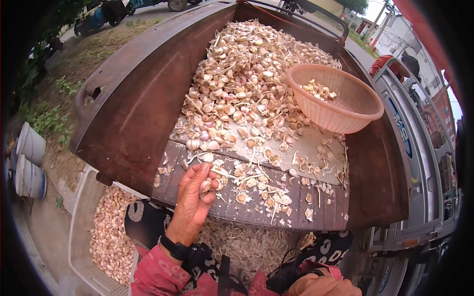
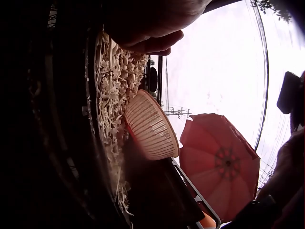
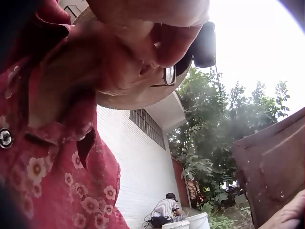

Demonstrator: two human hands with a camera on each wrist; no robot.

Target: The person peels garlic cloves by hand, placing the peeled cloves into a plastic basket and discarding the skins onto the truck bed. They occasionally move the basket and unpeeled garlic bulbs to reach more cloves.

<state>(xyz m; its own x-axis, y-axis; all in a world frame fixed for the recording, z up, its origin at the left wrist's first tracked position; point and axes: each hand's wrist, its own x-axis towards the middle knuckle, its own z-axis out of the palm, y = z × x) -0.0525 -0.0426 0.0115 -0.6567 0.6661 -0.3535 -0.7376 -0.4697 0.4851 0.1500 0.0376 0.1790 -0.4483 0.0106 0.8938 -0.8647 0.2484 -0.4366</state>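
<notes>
In the head view my left hand (image 1: 195, 197), with a dark band at the wrist, is over the near edge of the cart bed. Its curled fingers hold a pale garlic clove (image 1: 205, 186). A dry garlic stalk (image 1: 223, 172) shows just past the fingertips. Loose garlic (image 1: 207, 145) and dry skins lie on the boards ahead. My right hand (image 1: 323, 287) is low at the bottom edge, cut off by the frame, with its fingers hidden. The left hand (image 2: 157, 28) is a dark shape at the top of the left wrist view.
A large garlic heap (image 1: 256, 64) fills the back of the metal cart (image 1: 133, 108). A pink plastic basket (image 1: 340, 116) with some peeled cloves tilts on its right side. Below left stands a white crate (image 1: 81, 237) of cloves. White buckets (image 1: 32, 143) are farther left.
</notes>
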